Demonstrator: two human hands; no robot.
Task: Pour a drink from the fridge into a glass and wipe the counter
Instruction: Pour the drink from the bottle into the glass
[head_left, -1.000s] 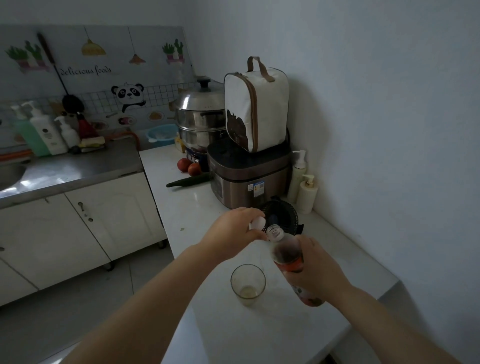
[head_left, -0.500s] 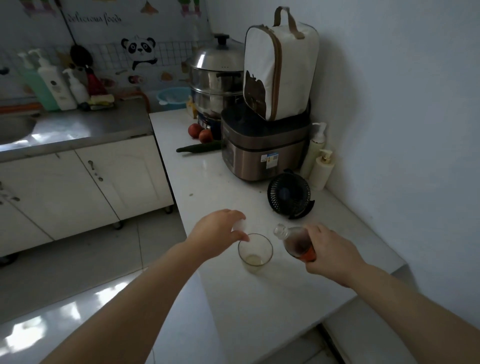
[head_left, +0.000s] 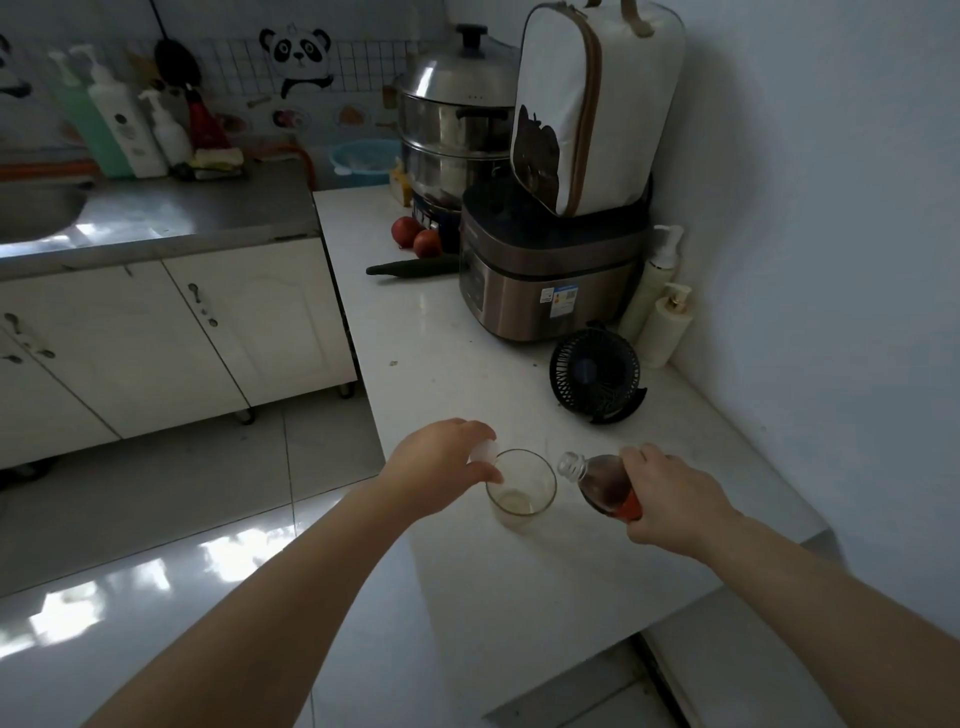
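A clear glass (head_left: 521, 488) stands on the white counter (head_left: 467, 374) near its left edge, with a little pale liquid at the bottom. My right hand (head_left: 670, 499) grips a small bottle (head_left: 602, 486) of reddish-brown drink, tilted with its open mouth pointing left toward the glass rim. No liquid stream is visible. My left hand (head_left: 441, 465) rests just left of the glass, its fingers curled around a white bottle cap (head_left: 483, 451) and touching the rim.
A small black fan (head_left: 595, 376) stands behind the glass. Further back are a rice cooker (head_left: 545, 280) with a white bag on top, a steel steamer pot (head_left: 452, 130), two pump bottles (head_left: 665, 317), tomatoes (head_left: 418, 236) and a cucumber (head_left: 413, 268). The counter's front edge drops off nearby.
The bottle has tipped from upright to nearly horizontal, mouth toward the glass. My left hand has come down with the cap beside the glass. The camera has tilted downward.
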